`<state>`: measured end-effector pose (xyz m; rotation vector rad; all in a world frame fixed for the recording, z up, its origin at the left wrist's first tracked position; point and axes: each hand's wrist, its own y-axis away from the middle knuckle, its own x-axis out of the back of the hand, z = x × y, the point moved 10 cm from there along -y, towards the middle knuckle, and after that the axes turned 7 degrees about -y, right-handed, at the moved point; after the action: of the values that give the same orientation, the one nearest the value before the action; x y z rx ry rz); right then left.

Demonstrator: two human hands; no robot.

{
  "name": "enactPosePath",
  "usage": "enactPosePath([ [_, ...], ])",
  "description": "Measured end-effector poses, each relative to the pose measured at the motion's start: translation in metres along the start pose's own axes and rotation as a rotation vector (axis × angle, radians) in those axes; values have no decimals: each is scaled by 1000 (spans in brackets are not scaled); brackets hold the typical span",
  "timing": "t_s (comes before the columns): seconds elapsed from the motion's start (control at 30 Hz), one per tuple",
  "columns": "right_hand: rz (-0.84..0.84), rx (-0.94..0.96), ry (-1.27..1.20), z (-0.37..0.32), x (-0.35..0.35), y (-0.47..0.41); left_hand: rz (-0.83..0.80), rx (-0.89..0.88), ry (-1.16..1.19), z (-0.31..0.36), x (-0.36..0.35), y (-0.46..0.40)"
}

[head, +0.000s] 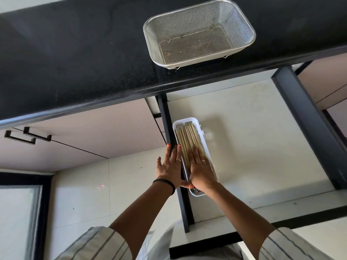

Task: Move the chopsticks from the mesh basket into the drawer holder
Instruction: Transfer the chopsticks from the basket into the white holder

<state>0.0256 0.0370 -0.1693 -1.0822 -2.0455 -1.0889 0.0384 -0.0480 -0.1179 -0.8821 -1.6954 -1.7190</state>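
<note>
Several pale wooden chopsticks (187,136) lie lengthwise in a white oblong holder (203,139) at the left side of an open drawer (253,128). My right hand (200,167) lies flat on the chopsticks, fingers spread, covering their near half. My left hand (170,167) rests flat against the holder's left wall and the drawer's dark side rail, fingers apart, thumb touching the right hand. The steel mesh basket (242,17) stands on the black countertop (75,59) above, with no chopsticks in it, only small specks.
The drawer has a cream floor and dark side rails (304,117). Closed cabinet fronts with black handles (28,136) are at the left. A tiled floor (84,194) lies below.
</note>
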Motion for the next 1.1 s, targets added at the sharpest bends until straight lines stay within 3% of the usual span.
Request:
enactPosePath([
  [0.33, -41, -32, -146, -2, -1, 1, 0, -5, -14, 0, 1, 2],
  [0.5, -95, -62, -121, -1, -3, 9, -6, -4, -19, 0, 1, 2],
  [0.67, 10, -39, 11, -2, 11, 15, -19, -4, -13, 1, 1, 2],
  [0.93, 43, 16, 76, -10, 17, 22, -21, 2, -40, 3, 4, 4],
  [1.1, -15, -8, 136, -5, 10, 23, -16, 9, -35, 3, 5, 4],
])
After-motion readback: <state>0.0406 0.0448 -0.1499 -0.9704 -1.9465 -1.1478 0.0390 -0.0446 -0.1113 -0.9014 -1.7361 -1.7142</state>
